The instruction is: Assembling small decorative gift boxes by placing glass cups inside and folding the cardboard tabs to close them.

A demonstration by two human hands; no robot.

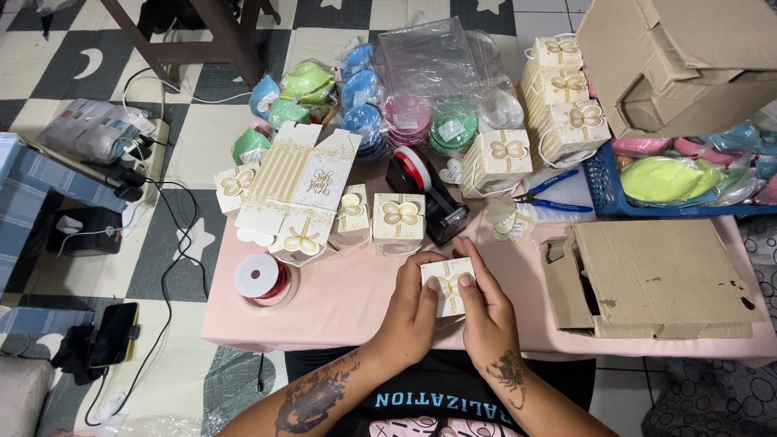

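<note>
Cream card with gold butterfly print: small favour box [447,285], cube-shaped, smooth and matte, pinched between both hands above the near edge of the pink-clothed table [340,299]. Left hand [413,311] clasped round the box's left side, thumb pressed on top. Right hand [483,311] closed on the right side, thumb on the gold motif, fingers stretched along the far edge.

Just beyond, toward the table's middle: finished box [398,220] of the same card, upright, with a smaller one [353,214] beside it. Left of these, unfolded flat box blank [301,188], striped gold and white, lying open. Near the left edge, spool of red ribbon [262,278], round, glossy. At the centre, black tape dispenser [427,194] with a red and white roll. Blue-handled pliers [552,194] to the right of it, on the cloth.

Along the far edge: crinkled clear plastic bags [429,73] holding round flat pieces in blue, pink and green. At the far right, stack of finished boxes [562,97], same gold butterflies. Blue plastic basket [611,198] at the right edge, holding wrapped soft shapes in yellow-green, pink and blue. Brown corrugated carton [655,279] at the near right corner, lying on its side, opening facing left, contents not visible. Second carton [680,57] at the far right corner, flaps open.
</note>
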